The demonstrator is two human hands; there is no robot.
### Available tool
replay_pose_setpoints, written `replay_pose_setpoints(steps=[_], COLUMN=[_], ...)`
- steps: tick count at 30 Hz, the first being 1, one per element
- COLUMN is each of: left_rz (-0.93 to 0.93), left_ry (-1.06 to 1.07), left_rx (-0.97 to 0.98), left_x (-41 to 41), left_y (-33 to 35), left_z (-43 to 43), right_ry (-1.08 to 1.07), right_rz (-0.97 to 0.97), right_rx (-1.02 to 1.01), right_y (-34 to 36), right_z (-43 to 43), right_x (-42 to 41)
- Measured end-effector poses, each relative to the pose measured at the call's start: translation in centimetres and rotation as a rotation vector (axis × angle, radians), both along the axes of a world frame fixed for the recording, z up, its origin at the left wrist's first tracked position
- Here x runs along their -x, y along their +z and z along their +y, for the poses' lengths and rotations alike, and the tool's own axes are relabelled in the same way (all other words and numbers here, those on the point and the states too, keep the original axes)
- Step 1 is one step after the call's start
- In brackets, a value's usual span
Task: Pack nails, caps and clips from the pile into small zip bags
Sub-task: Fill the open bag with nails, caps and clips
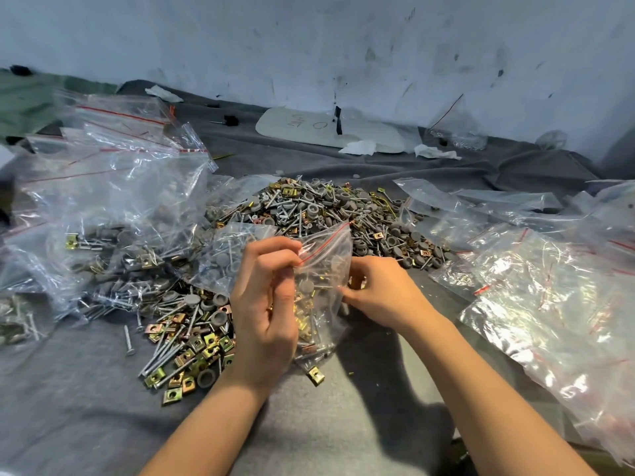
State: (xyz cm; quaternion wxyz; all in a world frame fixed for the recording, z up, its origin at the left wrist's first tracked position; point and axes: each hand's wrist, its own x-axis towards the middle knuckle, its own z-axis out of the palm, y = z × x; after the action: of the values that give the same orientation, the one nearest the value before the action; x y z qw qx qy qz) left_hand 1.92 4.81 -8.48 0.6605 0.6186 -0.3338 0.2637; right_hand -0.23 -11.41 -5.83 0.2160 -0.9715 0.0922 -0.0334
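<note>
One zip bag (321,290) in front of the single main pile (330,214), part-filled with nails, caps and clips. Left hand (264,304) grip pinches its red-striped mouth; right hand (374,293) grip pinches its side.

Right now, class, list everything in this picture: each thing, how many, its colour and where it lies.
Held zip bag: one, clear with red strip, centre, part filled.
Big pile: one, grey caps, silver nails, brass clips, behind the hands.
Small pile: one, same parts, left of the hands.
Filled bags: many, clear, heaped at left.
Empty bags: many, clear with red strips, at right.
Cloth: one, grey, under everything.
White board: one, by the wall.
Tissues: several, white, near the board.
Left hand: pinching the bag's top edge.
Right hand: gripping the bag's side.
</note>
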Motion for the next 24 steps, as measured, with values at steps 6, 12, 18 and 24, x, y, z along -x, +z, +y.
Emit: replay_pose_setpoints(steps=[6, 12, 18, 24], left_rz=[-0.011, 0.000, -0.034, -0.029], left_ry=[-0.001, -0.031, -0.058, -0.066], left_rx=[-0.003, -0.051, -0.095, -0.089], left_x=[-0.1, -0.1, -0.2, -0.2], left_y=[-0.1, -0.2, -0.2, -0.5], left_z=[0.1, 0.0, -0.2, -0.3], right_ry=[0.024, -0.087, 0.136, 0.153], right_rz=[-0.079, -0.383, -0.648, -0.604], right_rx=[0.089, -0.305, -0.595, -0.528], right_y=[-0.7, 1.4, 5.3, 5.1], right_z=[1.8, 0.7, 2.2, 2.2], right_x=[-0.4, -0.2, 2.1, 2.4])
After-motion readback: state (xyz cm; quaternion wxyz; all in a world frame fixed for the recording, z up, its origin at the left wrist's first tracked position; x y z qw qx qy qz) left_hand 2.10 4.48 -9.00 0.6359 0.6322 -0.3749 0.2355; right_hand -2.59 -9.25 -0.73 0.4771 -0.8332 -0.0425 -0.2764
